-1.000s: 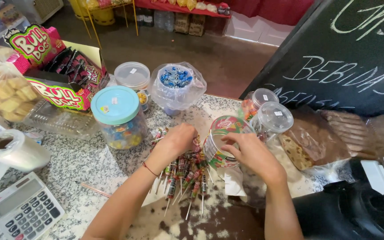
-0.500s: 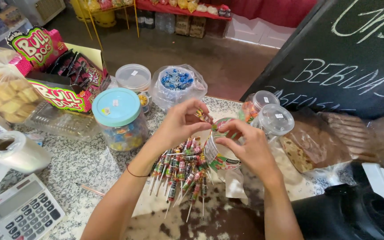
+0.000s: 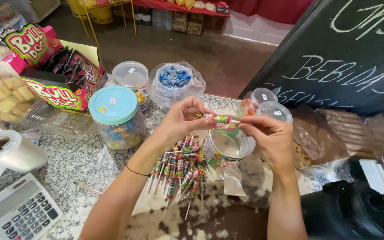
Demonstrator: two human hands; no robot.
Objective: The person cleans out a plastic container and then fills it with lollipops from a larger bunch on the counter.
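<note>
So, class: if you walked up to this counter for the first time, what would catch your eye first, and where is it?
First, the two hands, left hand and right hand, holding one wrapped lollipop between them above an open clear tub at the centre. Below lies a spread of lollipops on the speckled counter; left stands a candy jar with a turquoise lid.

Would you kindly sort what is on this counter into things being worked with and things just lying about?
In use:
left hand
right hand
wrapped lollipop held between both hands
open tub
lollipop pile

Lying about:
calculator
blue-lidded jar
film roll
candy box
</note>
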